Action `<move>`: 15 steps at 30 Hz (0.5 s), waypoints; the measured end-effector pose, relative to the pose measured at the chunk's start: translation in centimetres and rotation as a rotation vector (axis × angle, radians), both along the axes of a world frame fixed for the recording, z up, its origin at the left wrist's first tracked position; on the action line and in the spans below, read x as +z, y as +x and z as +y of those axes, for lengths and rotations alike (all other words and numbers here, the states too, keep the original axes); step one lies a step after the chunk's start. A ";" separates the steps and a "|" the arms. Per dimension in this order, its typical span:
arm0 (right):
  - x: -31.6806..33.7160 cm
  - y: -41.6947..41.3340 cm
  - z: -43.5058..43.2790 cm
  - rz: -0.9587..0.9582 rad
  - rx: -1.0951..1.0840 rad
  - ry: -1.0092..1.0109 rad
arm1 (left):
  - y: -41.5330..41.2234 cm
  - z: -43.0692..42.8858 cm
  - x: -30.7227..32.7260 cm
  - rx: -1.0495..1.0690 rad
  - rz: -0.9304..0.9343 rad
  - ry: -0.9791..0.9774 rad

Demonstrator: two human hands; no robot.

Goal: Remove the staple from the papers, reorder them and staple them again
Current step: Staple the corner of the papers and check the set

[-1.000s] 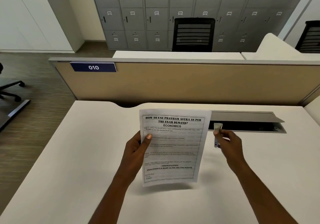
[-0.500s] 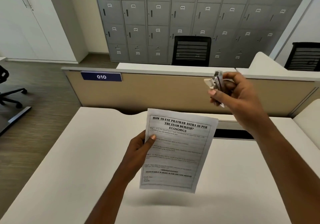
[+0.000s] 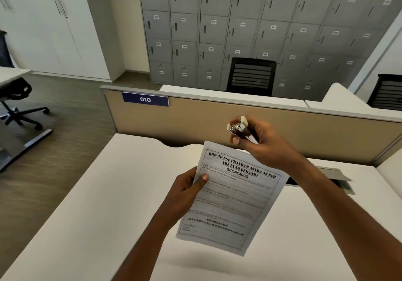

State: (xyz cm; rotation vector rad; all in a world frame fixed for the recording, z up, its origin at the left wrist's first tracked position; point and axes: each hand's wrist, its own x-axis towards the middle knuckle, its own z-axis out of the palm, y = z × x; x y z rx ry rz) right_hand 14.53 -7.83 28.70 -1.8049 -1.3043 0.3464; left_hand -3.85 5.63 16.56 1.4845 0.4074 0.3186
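The printed papers (image 3: 235, 202), headed with bold black text, hang tilted in the air above the white desk (image 3: 91, 204). My left hand (image 3: 187, 191) grips them at their left edge, thumb on the front sheet. My right hand (image 3: 258, 143) holds a small metal stapler (image 3: 239, 127) with pale end pieces, just above the papers' top edge, its tip pointing left. Stapler and paper are apart. No staple can be made out on the papers.
A beige partition (image 3: 239, 126) with a blue "010" label (image 3: 145, 99) stands behind the desk. An open cable tray flap (image 3: 335, 174) lies at the desk's back right. Grey lockers (image 3: 250, 28) and black chairs (image 3: 252, 75) stand beyond; an office chair (image 3: 17, 104) is at the left.
My right hand lifted the stapler from near the cable tray and has now brought it left and down to the papers' top edge. The papers tilted slightly clockwise.
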 end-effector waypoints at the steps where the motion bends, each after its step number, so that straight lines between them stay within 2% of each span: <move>1: 0.0 -0.1 0.2 0.003 0.010 -0.026 | -0.1 0.0 -0.1 -0.001 0.003 0.008; 4: 0.2 -0.6 0.7 0.003 0.053 -0.144 | -0.3 0.1 0.0 -0.004 -0.002 0.022; 7: 0.7 -1.3 1.0 -0.049 0.103 -0.175 | -0.3 0.0 0.1 -0.007 -0.012 0.027; 12: 0.5 -2.2 1.3 -0.346 0.042 -0.299 | -0.1 0.1 -0.1 0.003 -0.004 0.047; 15: 0.2 -2.7 1.4 -0.423 -0.024 -0.298 | -0.1 0.1 -0.2 0.009 -0.005 0.056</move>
